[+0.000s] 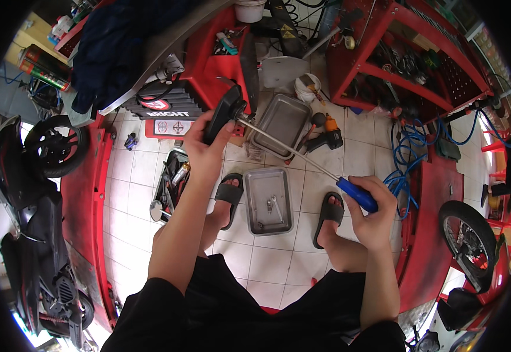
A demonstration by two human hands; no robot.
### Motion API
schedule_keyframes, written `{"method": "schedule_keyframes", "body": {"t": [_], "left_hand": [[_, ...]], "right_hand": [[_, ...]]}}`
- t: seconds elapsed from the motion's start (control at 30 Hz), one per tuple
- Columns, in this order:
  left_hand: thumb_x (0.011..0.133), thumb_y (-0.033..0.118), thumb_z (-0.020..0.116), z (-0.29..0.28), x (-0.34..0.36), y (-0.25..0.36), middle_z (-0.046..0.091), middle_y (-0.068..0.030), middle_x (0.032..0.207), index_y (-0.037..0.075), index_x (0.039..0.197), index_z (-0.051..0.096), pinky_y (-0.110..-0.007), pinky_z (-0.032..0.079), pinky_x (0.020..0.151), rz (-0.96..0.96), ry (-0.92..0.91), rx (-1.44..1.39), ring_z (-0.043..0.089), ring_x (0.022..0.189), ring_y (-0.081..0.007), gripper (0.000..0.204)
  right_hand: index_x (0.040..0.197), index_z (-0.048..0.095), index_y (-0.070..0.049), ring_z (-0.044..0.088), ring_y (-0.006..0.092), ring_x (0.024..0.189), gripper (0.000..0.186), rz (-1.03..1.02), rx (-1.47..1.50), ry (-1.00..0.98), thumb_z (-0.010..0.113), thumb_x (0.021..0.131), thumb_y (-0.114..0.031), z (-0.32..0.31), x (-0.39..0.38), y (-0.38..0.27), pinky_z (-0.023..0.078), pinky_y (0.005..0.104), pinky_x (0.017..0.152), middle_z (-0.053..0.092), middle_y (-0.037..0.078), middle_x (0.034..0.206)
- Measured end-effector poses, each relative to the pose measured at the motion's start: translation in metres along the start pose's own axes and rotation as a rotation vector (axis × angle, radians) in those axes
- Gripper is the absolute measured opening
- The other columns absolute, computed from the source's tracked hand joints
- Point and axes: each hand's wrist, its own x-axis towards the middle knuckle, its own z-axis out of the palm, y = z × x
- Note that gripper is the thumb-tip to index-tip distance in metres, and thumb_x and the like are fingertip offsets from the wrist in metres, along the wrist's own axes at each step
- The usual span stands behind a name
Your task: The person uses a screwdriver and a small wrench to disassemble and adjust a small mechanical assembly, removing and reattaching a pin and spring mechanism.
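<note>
Screwdriver, long-shafted with a blue handle, is held above the metal tray on the floor; its handle is clasped by the right hand; the black part is gripped by the left hand; shaft should be kept in line with the fastener, the part braced firmly.

- A black, oblong plastic part is held upright and slightly tilted, raised well above the shallow rectangular metal tray on the tiled floor, up and to the left of it.
- A long screwdriver with a slim steel shaft and blue handle is laid diagonally above the tray; its tip is set against the black part's upper right side, its handle is kept just right of the tray.
</note>
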Motion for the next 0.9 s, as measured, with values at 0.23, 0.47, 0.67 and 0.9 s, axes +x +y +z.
{"method": "schedule_keyframes", "body": {"t": [0.23,0.47,0.67,0.9], "left_hand": [[0.088,0.021,0.074,-0.001,0.002,-0.009,0.067,-0.0004,0.088,0.000,0.105,0.066,-0.020,0.044,0.070,-0.261,-0.015,-0.178,0.058,0.076,-0.0054,0.028],[0.083,0.018,0.079,0.011,-0.004,-0.014,0.068,-0.0033,0.079,-0.002,0.095,0.069,-0.021,0.045,0.064,-0.364,0.093,-0.169,0.059,0.066,-0.0074,0.026],[0.079,0.017,0.082,0.016,-0.006,-0.017,0.070,-0.0046,0.082,0.002,0.096,0.069,-0.023,0.048,0.062,-0.599,0.139,-0.267,0.063,0.067,-0.0118,0.025],[0.083,0.018,0.078,0.025,-0.017,-0.030,0.070,-0.0032,0.090,0.004,0.101,0.068,-0.025,0.050,0.064,-0.721,0.119,-0.519,0.064,0.074,-0.0112,0.025]], "right_hand": [[0.097,0.068,-0.002,0.064,0.0281,0.074,0.034,-0.334,-0.266,0.043,0.071,0.065,0.008,0.004,-0.002,-0.028,0.051,0.0338,0.065,0.066,0.013,0.087],[0.093,0.067,0.001,0.065,0.0276,0.070,0.028,-0.417,-0.215,0.114,0.072,0.066,0.006,0.005,-0.003,-0.026,0.053,0.0325,0.061,0.067,0.014,0.085],[0.088,0.068,-0.003,0.067,0.0248,0.074,0.026,-0.576,-0.158,0.128,0.075,0.065,0.006,0.006,-0.008,-0.034,0.053,0.0302,0.061,0.069,0.010,0.085],[0.089,0.067,-0.006,0.067,0.0262,0.078,0.033,-0.524,-0.003,0.081,0.078,0.060,0.007,-0.002,-0.011,-0.030,0.054,0.0304,0.064,0.071,0.008,0.086]]}}
